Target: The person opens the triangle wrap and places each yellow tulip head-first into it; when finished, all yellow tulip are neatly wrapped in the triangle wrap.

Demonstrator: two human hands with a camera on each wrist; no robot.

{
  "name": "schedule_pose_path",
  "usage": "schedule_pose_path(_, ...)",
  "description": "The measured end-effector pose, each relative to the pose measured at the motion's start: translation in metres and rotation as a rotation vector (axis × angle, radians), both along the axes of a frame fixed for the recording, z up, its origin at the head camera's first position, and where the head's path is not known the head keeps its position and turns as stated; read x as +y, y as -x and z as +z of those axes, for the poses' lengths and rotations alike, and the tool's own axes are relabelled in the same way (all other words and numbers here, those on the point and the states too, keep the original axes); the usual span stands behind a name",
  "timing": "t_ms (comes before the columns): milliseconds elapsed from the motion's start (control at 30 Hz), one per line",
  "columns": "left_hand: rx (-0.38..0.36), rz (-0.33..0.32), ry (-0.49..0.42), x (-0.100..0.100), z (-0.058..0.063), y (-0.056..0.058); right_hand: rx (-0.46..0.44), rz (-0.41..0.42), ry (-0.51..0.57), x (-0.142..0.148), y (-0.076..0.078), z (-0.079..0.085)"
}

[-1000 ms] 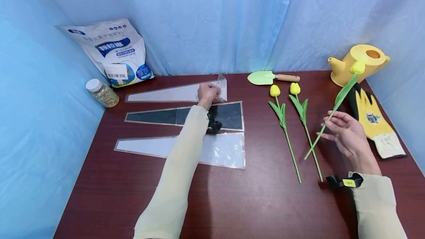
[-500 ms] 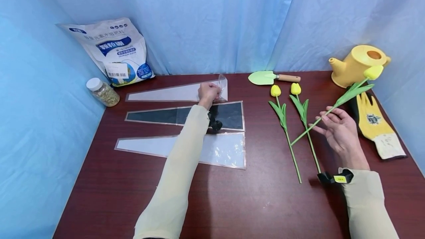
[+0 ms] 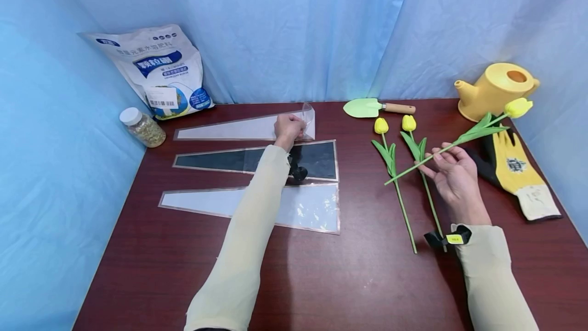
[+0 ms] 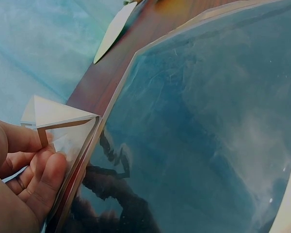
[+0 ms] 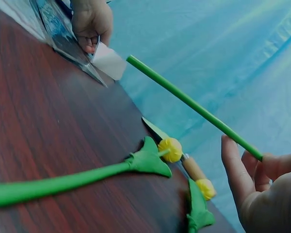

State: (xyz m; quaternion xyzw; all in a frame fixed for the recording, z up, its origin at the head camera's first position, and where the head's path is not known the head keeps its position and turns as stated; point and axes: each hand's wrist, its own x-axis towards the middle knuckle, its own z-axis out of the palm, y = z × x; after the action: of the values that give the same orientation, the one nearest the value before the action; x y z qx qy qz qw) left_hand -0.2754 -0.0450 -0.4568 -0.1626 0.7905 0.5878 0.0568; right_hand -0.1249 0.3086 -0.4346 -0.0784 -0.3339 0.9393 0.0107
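At the wide end of the far white tapered clear-edged sleeve [image 3: 229, 128], my left hand [image 3: 287, 127] pinches the lifted clear film between thumb and fingers; its raised corner [image 4: 58, 112] shows folded up in the left wrist view. My right hand [image 3: 455, 183] holds a yellow tulip [image 3: 518, 108] by its green stem [image 5: 184, 99], with the bloom to the right and the stem's cut end pointing left. Beneath it on the table lie two more yellow tulips, a left one [image 3: 381, 125] and a right one [image 3: 409, 122], stems toward me.
A black sleeve [image 3: 216, 161] and another white sleeve [image 3: 308, 208] lie nearer. Behind the tulips is a trowel [image 3: 363, 108]. A yellow watering can [image 3: 496, 91] and gloves [image 3: 514, 165] sit right. A fertilizer bag [image 3: 161, 75] and jar [image 3: 143, 129] stand left.
My right hand has moved left with the tulip, which has tipped from steep to nearly level, its stem end swinging left. The left hand has stayed in place on the sleeve.
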Motion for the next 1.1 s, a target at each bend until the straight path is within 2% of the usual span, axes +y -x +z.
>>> schedule_pose_path(267, 0.005, 0.016, 0.074, 0.001, 0.0, 0.002, -0.03, -0.068, 0.055, -0.01, 0.009, 0.004)
schedule_pose_path(567, -0.008, 0.017, 0.076, 0.002, 0.0, 0.002, -0.058, -0.153, 0.141, -0.028, 0.021, 0.009)
schedule_pose_path(833, -0.004, -0.004, 0.027, 0.0, 0.0, -0.001, -0.076, -0.19, 0.101, -0.046, 0.036, 0.016)
schedule_pose_path(1100, 0.001, -0.005, 0.021, 0.0, 0.0, -0.001, -0.116, -0.219, 0.073, -0.059, 0.051, 0.023)
